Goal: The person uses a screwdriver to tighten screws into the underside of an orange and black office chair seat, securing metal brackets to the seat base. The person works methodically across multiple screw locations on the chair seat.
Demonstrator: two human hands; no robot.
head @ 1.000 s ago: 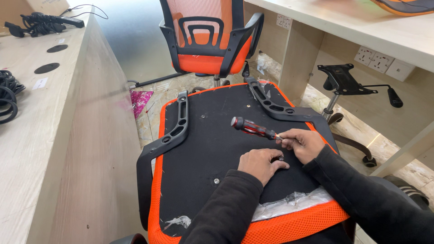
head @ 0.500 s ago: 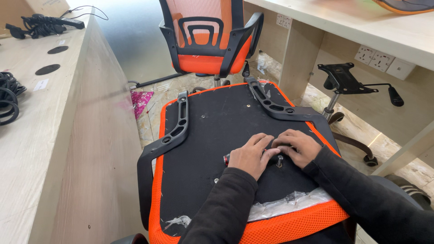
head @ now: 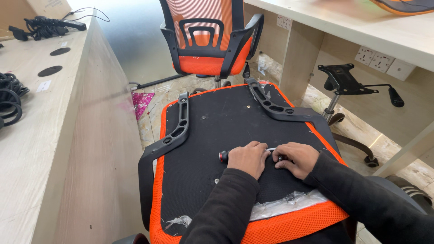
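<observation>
An upturned chair seat (head: 226, 117), black underneath with an orange mesh rim, lies in front of me. Black armrests are fixed along its left side (head: 174, 133) and right side (head: 275, 106). My left hand (head: 247, 159) is closed over the handle of a screwdriver (head: 223, 156), whose red and black end sticks out to the left. The thin metal shaft shows between my hands. My right hand (head: 296, 158) curls its fingertips around the shaft's tip, low on the seat's underside. What lies under the tip is hidden.
An assembled orange mesh chair (head: 208, 40) stands behind the seat. A chair base with its tilt plate (head: 343, 79) stands at the right under a pale desk (head: 352, 27). Coiled black cables (head: 9, 97) lie on the left desk. Crumpled clear plastic (head: 285, 205) sits at the seat's near edge.
My right hand held the screwdriver raised above the seat. It now lies low across the seat; my left hand has closed over its handle and my right hand has slid to the tip.
</observation>
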